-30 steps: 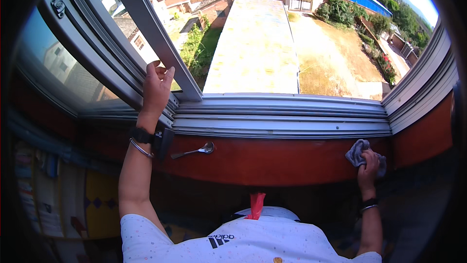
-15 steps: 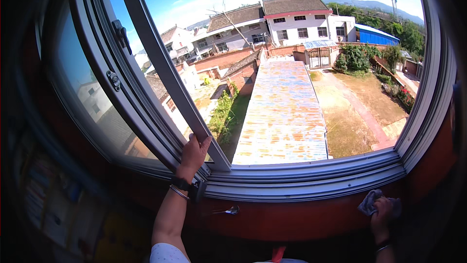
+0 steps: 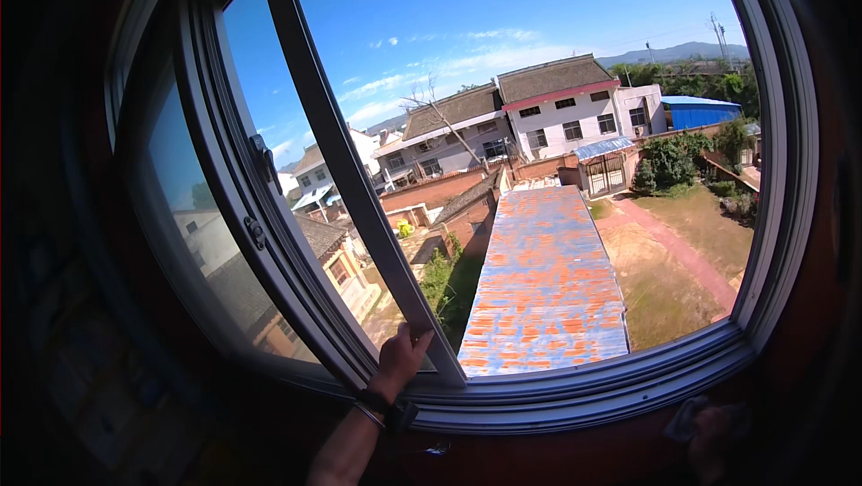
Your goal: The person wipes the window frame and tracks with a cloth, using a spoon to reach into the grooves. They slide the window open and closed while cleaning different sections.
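My left hand (image 3: 402, 362) is closed around the lower part of the upright edge of a grey sliding window sash (image 3: 368, 207), with the fingertips at its right side. A dark watch (image 3: 374, 401) and a bangle are on that wrist. At the lower right, my right hand (image 3: 711, 439) is closed on a greyish cloth (image 3: 686, 418), in deep shadow on the dark red sill. The sash stands at the left of the window, and the opening to its right shows the yard outside.
Metal sliding tracks (image 3: 593, 403) run along the window's bottom. A small shiny metal piece (image 3: 437, 449) lies on the sill below them. The sash at left carries a latch (image 3: 265, 159). Outside are a rusty sheet-metal roof (image 3: 548, 284), a yard and white houses.
The view has tilted up, so the window and both hands sit lower in the picture and more sky shows. My left hand stays on the sash edge, my right on the cloth.
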`<action>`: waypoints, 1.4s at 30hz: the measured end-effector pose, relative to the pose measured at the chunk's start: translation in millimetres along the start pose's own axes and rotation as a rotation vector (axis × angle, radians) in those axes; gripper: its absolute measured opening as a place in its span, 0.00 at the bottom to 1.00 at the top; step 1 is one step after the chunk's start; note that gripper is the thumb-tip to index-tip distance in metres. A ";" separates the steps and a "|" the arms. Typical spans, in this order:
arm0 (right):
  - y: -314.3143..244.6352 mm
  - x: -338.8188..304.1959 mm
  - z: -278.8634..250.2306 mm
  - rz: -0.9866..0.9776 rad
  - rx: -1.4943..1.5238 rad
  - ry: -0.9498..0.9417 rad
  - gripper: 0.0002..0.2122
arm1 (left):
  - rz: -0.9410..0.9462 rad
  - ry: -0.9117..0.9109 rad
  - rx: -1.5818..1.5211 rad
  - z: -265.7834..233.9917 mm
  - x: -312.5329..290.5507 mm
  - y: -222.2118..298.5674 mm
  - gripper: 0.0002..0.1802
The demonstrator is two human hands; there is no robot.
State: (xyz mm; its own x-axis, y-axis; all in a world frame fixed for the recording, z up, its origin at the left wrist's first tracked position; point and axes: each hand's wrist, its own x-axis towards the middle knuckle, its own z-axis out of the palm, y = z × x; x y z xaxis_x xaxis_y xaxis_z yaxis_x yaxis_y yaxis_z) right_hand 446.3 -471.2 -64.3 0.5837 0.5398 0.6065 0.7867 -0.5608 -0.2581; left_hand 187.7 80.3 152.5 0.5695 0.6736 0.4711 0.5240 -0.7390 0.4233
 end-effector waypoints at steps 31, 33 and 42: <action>-38.1 31.1 -31.7 0.049 0.001 -0.128 0.10 | 0.526 -0.432 -0.165 143.7 7.2 280.4 0.25; -35.8 28.4 -29.7 0.049 -0.001 -0.154 0.10 | 0.517 -0.498 -0.204 160.7 8.6 295.0 0.25; -34.7 19.7 -28.4 0.065 0.013 -0.130 0.11 | 0.552 -0.591 -0.277 202.1 6.4 367.1 0.31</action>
State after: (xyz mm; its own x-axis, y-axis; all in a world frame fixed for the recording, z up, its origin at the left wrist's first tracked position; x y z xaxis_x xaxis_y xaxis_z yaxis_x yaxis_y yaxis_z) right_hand 424.8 -459.0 -22.1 0.6542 0.5794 0.4861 0.7482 -0.5894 -0.3045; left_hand 511.8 -185.6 154.5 0.9747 0.0520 0.2172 -0.0556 -0.8854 0.4616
